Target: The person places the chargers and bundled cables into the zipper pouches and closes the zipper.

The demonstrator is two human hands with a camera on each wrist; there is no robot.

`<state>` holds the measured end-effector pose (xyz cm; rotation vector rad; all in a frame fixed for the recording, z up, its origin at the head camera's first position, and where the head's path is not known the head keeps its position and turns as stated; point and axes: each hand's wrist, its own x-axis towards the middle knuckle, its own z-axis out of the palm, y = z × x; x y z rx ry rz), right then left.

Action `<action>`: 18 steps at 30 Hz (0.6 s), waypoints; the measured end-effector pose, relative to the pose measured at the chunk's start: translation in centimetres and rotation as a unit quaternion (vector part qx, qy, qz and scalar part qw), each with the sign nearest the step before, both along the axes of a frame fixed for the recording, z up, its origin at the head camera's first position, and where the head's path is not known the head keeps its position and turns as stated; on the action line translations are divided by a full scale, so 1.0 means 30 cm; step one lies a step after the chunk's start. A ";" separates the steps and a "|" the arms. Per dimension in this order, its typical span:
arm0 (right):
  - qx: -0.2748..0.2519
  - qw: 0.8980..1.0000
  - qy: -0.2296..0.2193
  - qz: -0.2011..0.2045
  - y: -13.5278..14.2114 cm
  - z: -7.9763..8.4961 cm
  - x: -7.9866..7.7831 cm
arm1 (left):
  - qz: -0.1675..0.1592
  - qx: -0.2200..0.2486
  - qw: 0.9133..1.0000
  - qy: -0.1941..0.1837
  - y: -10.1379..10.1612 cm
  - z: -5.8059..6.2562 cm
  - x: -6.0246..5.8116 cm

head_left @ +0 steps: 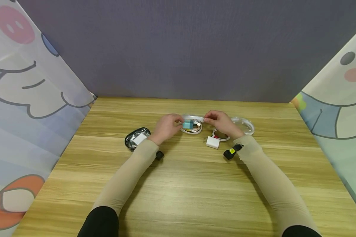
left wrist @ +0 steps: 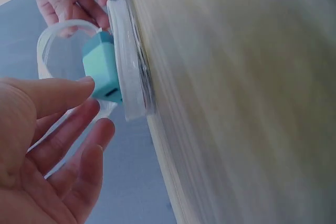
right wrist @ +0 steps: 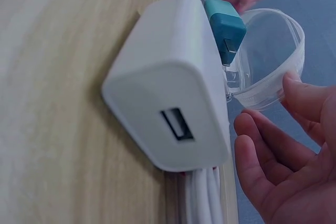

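Observation:
A clear round pouch (left wrist: 126, 61) with a whitish rim stands at the back middle of the table, its clear flap raised. In it lie a teal plug charger (head_left: 188, 124) and a coiled white cable (head_left: 192, 132). My left hand (head_left: 167, 127) is at the charger's left side. In the left wrist view its thumb tip (left wrist: 85, 80) reaches the charger's corner, while the other fingers are loosely bent below. With thumb and fingers, my right hand (head_left: 223, 124) pinches the flap's rim (right wrist: 286, 80) on the right.
Near the right wrist lie a white plug charger (head_left: 212, 142), a white cable (head_left: 224, 139) and another clear round pouch (head_left: 250, 127). A black round pouch (head_left: 130, 135) with a white label sits by the left forearm. A grey wall (head_left: 190, 65) rises behind the table.

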<state>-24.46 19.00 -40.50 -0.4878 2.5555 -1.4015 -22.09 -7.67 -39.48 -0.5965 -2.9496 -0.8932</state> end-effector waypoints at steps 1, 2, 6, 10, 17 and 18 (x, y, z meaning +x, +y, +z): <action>0.000 1.000 0.000 0.000 0.001 0.001 0.001 | 0.007 0.004 1.000 -0.005 -0.004 0.001 -0.001; -0.001 1.000 -0.001 0.000 0.001 0.002 0.003 | 0.014 0.007 1.000 -0.011 -0.008 0.003 -0.003; -0.012 1.000 -0.005 0.010 0.004 0.004 0.007 | 0.025 0.026 0.998 -0.042 -0.015 0.005 -0.015; -0.019 0.999 -0.012 0.026 0.006 0.000 0.006 | 0.024 0.035 0.996 -0.075 -0.018 0.003 -0.023; -0.026 0.998 -0.046 0.038 0.006 0.008 0.007 | 0.016 0.064 0.993 -0.099 -0.019 -0.008 -0.025; -0.022 0.998 -0.044 0.039 0.005 0.007 0.006 | 0.011 0.066 0.993 -0.099 -0.020 -0.010 -0.026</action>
